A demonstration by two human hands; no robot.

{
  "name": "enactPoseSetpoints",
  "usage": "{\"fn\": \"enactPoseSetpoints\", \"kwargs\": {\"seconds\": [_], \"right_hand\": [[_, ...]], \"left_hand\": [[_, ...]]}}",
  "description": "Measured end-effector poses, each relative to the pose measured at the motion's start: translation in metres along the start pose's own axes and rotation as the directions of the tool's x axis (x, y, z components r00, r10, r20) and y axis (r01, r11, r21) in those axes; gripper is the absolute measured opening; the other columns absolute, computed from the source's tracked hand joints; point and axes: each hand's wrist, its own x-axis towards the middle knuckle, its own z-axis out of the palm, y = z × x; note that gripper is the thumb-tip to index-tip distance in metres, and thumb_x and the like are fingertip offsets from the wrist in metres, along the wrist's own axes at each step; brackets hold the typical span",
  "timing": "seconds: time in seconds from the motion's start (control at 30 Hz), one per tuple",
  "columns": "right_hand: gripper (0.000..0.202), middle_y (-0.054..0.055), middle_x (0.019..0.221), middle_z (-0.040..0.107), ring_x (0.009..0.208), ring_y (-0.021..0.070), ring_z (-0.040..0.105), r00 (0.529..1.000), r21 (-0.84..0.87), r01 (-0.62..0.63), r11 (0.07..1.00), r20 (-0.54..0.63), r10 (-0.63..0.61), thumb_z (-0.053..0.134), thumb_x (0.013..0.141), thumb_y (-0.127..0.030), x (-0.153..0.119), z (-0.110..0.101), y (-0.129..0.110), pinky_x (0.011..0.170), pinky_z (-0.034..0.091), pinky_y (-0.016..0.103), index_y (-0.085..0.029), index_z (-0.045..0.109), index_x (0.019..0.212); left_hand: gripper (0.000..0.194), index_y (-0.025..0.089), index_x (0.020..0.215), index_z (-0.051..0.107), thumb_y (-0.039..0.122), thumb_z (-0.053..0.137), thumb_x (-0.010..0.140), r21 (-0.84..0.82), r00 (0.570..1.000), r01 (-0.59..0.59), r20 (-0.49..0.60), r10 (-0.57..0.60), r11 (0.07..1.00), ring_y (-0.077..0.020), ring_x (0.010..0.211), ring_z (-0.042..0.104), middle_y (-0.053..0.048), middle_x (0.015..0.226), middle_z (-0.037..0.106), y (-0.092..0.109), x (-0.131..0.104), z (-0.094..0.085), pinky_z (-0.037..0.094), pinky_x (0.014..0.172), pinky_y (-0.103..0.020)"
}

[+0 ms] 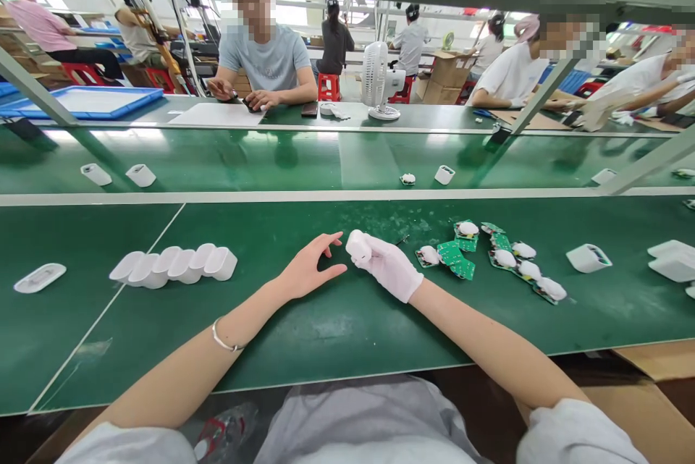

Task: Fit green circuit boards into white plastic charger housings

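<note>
My right hand point(388, 265), in a white glove, is closed round a small white part point(358, 247) over the middle of the green bench. Bare and with its fingers apart, my left hand point(312, 265) is just left of that part and holds nothing. Several white cups point(174, 265) stand in a touching row on the left, with a flat white oval piece point(40, 278) farther left. To the right of my gloved hand lie several green circuit boards point(457, 260), some bearing white domed pieces point(552, 288). A white housing point(589, 258) lies beyond them.
Behind a pale rail point(304, 196) runs a green belt point(244, 160) carrying white housings point(141, 175). A person in a blue shirt sits opposite, near a white fan point(376, 80). Slanted metal posts point(559, 77) rise at both sides. Cardboard point(624, 406) is at the lower right.
</note>
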Motion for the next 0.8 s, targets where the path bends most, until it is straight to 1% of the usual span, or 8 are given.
{"fn": "enactPoseSetpoints", "kwargs": {"seconds": [0.2, 0.37, 0.5, 0.57, 0.63, 0.7, 0.73, 0.8], "right_hand": [[0.02, 0.005, 0.083, 0.069, 0.072, 0.0115, 0.064, 0.987, 0.18, -0.157, 0.971, -0.006, 0.161, 0.055, 0.088, -0.028, -0.006, 0.009, -0.005, 0.074, 0.055, 0.024, -0.013, 0.067, 0.092], [0.02, 0.004, 0.075, 0.068, 0.063, 0.0092, 0.062, 0.975, 0.177, -0.204, 0.963, -0.053, 0.216, 0.057, 0.087, -0.03, -0.007, 0.013, -0.006, 0.063, 0.054, 0.019, -0.012, 0.067, 0.087], [0.027, 0.003, 0.074, 0.067, 0.061, 0.0114, 0.06, 0.992, -0.031, 0.016, 0.999, -0.125, -0.02, 0.071, 0.073, -0.035, -0.003, 0.011, -0.003, 0.059, 0.053, 0.023, -0.013, 0.07, 0.088], [0.033, 0.004, 0.078, 0.068, 0.062, 0.0133, 0.058, 0.949, -0.267, 0.194, 0.944, -0.191, -0.249, 0.071, 0.07, -0.039, 0.001, 0.008, -0.005, 0.058, 0.053, 0.027, -0.015, 0.071, 0.094], [0.035, 0.004, 0.086, 0.068, 0.067, 0.0145, 0.058, 0.84, -0.578, 0.333, 0.745, -0.176, -0.513, 0.062, 0.077, -0.04, 0.004, 0.003, -0.012, 0.064, 0.051, 0.029, -0.018, 0.07, 0.103], [0.034, 0.005, 0.095, 0.066, 0.077, 0.015, 0.057, 0.721, -0.865, 0.345, 0.363, -0.004, -0.693, 0.049, 0.086, -0.034, 0.005, -0.001, -0.021, 0.073, 0.047, 0.028, -0.02, 0.067, 0.11], [0.033, 0.005, 0.096, 0.065, 0.079, 0.015, 0.057, 0.705, -0.946, 0.291, 0.142, 0.112, -0.7, 0.044, 0.089, -0.029, 0.005, -0.003, -0.024, 0.074, 0.045, 0.027, -0.02, 0.067, 0.111], [0.032, 0.006, 0.09, 0.064, 0.076, 0.0145, 0.057, 0.762, -0.965, 0.173, -0.197, 0.258, -0.594, 0.04, 0.09, -0.023, 0.005, -0.005, -0.026, 0.069, 0.042, 0.025, -0.02, 0.067, 0.108]], "left_hand": [[0.064, 0.025, 0.14, 0.03, 0.028, 0.056, 0.082, 0.076, 0.999, 0.018, 0.029, -0.02, 0.997, -0.0184, 0.09, 0.055, -0.004, 0.109, 0.06, -0.003, 0.002, 0.0, 0.047, 0.087, -0.038], [0.045, 0.023, 0.127, 0.048, 0.029, 0.054, 0.083, 0.12, 0.998, -0.032, 0.057, 0.026, 0.992, -0.02, 0.091, 0.056, -0.004, 0.106, 0.061, -0.001, 0.004, -0.001, 0.048, 0.086, -0.038], [0.03, 0.021, 0.114, 0.058, 0.03, 0.05, 0.087, 0.198, 0.995, -0.089, 0.07, 0.076, 0.976, -0.0216, 0.098, 0.055, -0.005, 0.109, 0.059, 0.0, 0.003, -0.001, 0.046, 0.089, -0.038], [0.031, 0.021, 0.116, 0.057, 0.029, 0.048, 0.088, 0.249, 0.992, -0.114, 0.072, 0.099, 0.962, -0.0218, 0.102, 0.054, -0.006, 0.111, 0.058, -0.001, 0.002, 0.001, 0.045, 0.092, -0.038], [0.033, 0.019, 0.12, 0.054, 0.029, 0.046, 0.089, 0.305, 0.989, -0.14, 0.078, 0.122, 0.942, -0.0212, 0.104, 0.053, -0.006, 0.113, 0.058, 0.0, 0.002, 0.002, 0.043, 0.094, -0.037], [0.034, 0.018, 0.122, 0.053, 0.029, 0.043, 0.091, 0.375, 0.984, -0.175, 0.099, 0.148, 0.91, -0.0208, 0.104, 0.053, -0.007, 0.115, 0.058, 0.002, 0.001, 0.002, 0.041, 0.095, -0.037], [0.034, 0.018, 0.121, 0.054, 0.029, 0.042, 0.091, 0.42, 0.98, -0.194, 0.116, 0.16, 0.887, -0.021, 0.104, 0.053, -0.007, 0.114, 0.059, 0.004, 0.001, 0.0, 0.041, 0.094, -0.037], [0.032, 0.018, 0.117, 0.058, 0.027, 0.042, 0.091, 0.528, 0.976, -0.215, 0.145, 0.162, 0.822, -0.022, 0.101, 0.055, -0.007, 0.113, 0.061, 0.011, 0.0, -0.006, 0.041, 0.092, -0.038]]}}
